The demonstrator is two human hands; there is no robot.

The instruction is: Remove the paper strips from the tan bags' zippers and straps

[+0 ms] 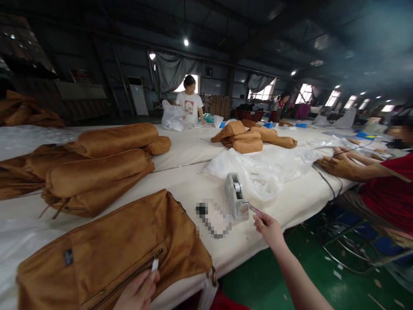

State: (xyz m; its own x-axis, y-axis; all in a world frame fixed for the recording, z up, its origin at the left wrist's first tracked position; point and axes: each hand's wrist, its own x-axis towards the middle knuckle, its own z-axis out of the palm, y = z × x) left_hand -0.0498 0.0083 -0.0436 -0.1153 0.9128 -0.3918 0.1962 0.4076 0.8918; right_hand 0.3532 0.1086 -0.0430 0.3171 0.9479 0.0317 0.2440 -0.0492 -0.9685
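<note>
A brown bag (106, 249) with a zipped front pocket lies on the near side of the table. Over its zipper, my left hand (138, 289) is closed, with a small white slip (155, 264) pinched at the fingertips. My right hand (269, 230) is closed at the front of a grey tape dispenser (237, 197), its thumb and finger pinching a short strip of tape (254, 209) at the cutting end. Left of the dispenser lies a blurred-out object, perhaps a phone (214, 219).
Stuffed brown bags (100, 172) are piled at the left, and more brown bags (248, 140) lie farther back. Clear plastic wrap (254, 170) spreads behind the dispenser. At right sits a co-worker in a red shirt (387, 189); another person in white (189, 105) stands across the table.
</note>
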